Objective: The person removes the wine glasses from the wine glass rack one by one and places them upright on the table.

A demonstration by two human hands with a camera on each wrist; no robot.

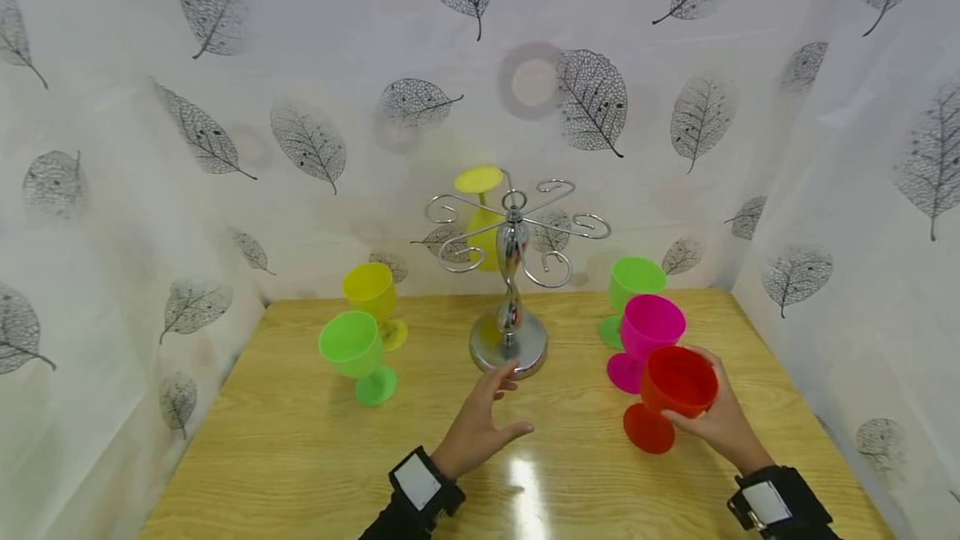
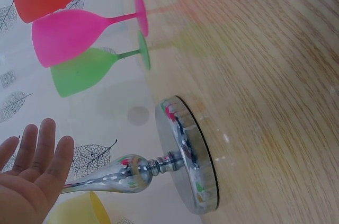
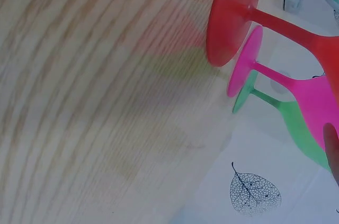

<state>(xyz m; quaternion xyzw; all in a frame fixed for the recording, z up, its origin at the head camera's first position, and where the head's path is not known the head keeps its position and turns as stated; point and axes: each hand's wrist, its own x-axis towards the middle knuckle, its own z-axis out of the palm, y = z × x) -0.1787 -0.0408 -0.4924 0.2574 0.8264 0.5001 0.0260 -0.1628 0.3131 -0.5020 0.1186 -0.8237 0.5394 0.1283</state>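
My right hand [image 1: 723, 423] grips the bowl of a red goblet [image 1: 678, 386], thumb on the near side and fingers round the far side. Just behind it stands a magenta goblet [image 1: 651, 327], and past that a green goblet [image 1: 633, 282]. My left hand [image 1: 480, 423] holds nothing; its fingers and thumb are spread apart in front of the round base of a chrome stemware rack [image 1: 512, 273]. A yellow goblet [image 1: 483, 227] hangs upside down at the back of the rack, its foot above the curled wire arms.
Left of the rack, a second green goblet [image 1: 352, 348] stands upright in front of an upright yellow goblet [image 1: 372, 294]. Leaf-printed sheeting [image 1: 315, 48] closes off the back and both sides of the wooden table [image 1: 285, 457].
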